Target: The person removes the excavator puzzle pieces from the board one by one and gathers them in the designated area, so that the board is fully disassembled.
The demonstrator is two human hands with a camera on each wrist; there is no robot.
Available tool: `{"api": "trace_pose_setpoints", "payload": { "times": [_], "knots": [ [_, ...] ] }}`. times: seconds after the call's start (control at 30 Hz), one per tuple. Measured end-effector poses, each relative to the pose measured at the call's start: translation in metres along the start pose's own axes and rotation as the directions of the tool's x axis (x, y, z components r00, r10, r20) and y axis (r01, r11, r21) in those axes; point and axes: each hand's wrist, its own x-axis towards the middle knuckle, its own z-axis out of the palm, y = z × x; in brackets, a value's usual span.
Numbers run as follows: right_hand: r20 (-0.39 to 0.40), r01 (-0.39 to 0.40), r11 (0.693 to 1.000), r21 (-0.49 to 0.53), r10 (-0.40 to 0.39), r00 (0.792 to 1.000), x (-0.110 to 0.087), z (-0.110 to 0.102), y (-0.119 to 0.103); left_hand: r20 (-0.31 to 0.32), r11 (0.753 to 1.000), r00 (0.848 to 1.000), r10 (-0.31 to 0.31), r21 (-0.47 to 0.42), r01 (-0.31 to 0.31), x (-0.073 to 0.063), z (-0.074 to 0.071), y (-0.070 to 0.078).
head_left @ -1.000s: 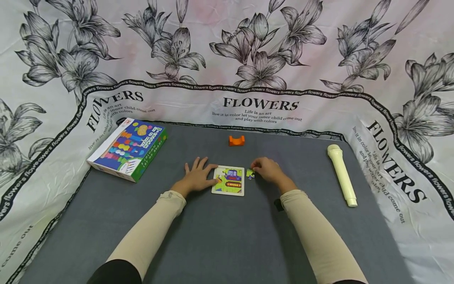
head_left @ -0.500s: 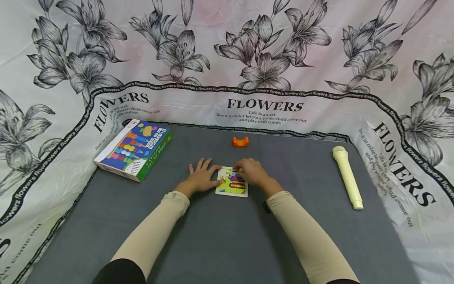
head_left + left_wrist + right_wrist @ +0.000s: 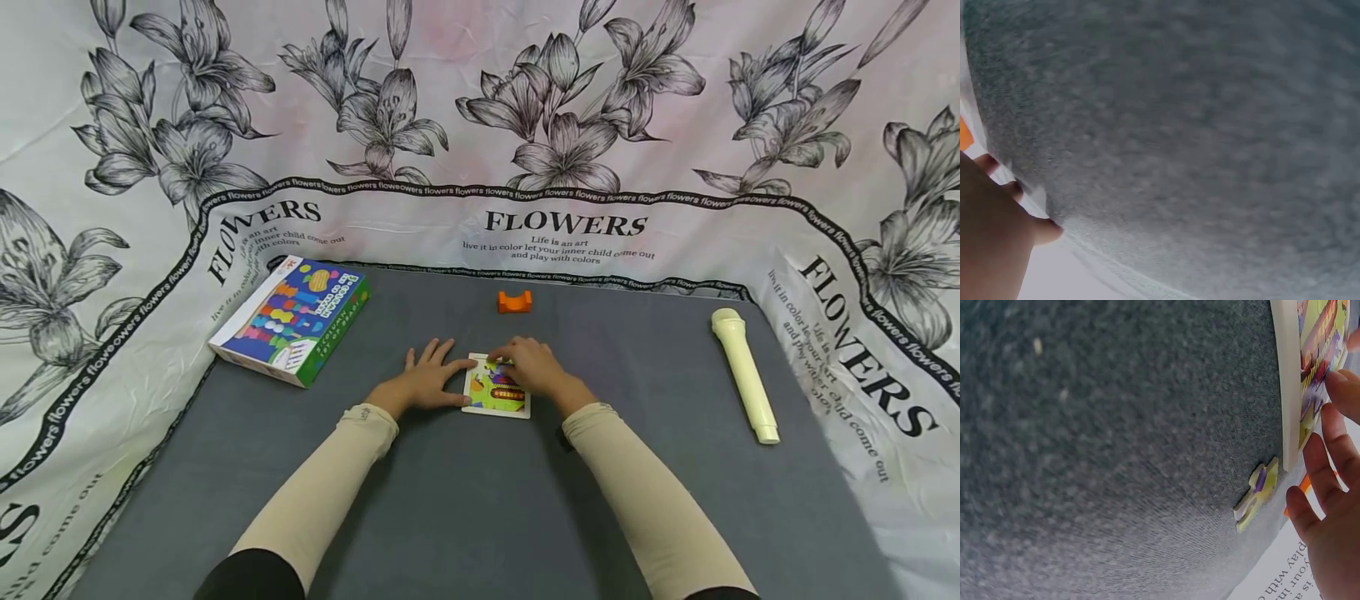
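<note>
A small square jigsaw board with a white frame and a colourful vehicle picture lies on the grey table. My left hand spreads its fingers beside it, thumb and forefinger touching the left edge. Over the upper right part of the board, my right hand has bent fingers. In the right wrist view its thumb and forefinger come close together on a purple-patterned puzzle piece, mostly hidden by the fingertips. A loose green and purple puzzle piece lies on the table beside the board, covered by the hand in the head view.
A blue and green game box lies at the left edge of the table. Behind the board stands a small orange holder. A cream-coloured tube lies to the right. A flower-printed sheet surrounds the table.
My right hand has moved left from beside the loose piece to over the board's upper part. My left hand stays at the board's left edge. The head view has shifted slightly.
</note>
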Motion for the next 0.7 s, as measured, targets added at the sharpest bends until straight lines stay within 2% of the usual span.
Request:
{"api": "trace_pose_setpoints", "payload": {
  "times": [0.17,0.4,0.7],
  "knots": [
    [0.032,0.002,0.999,-0.043,-0.001,0.999,0.003,-0.001,0.001,0.003,0.998,0.999,0.051,0.035,-0.051,-0.002,0.001,-0.002],
    [0.072,0.021,0.992,-0.126,-0.012,0.997,0.005,-0.001,-0.001,-0.001,0.993,0.997,0.077,0.088,-0.077,-0.001,0.004,-0.003],
    [0.065,0.019,0.993,-0.113,-0.012,0.998,0.005,-0.009,-0.010,-0.014,0.988,0.994,0.104,0.118,-0.102,0.000,0.005,-0.005]
  ]
}}
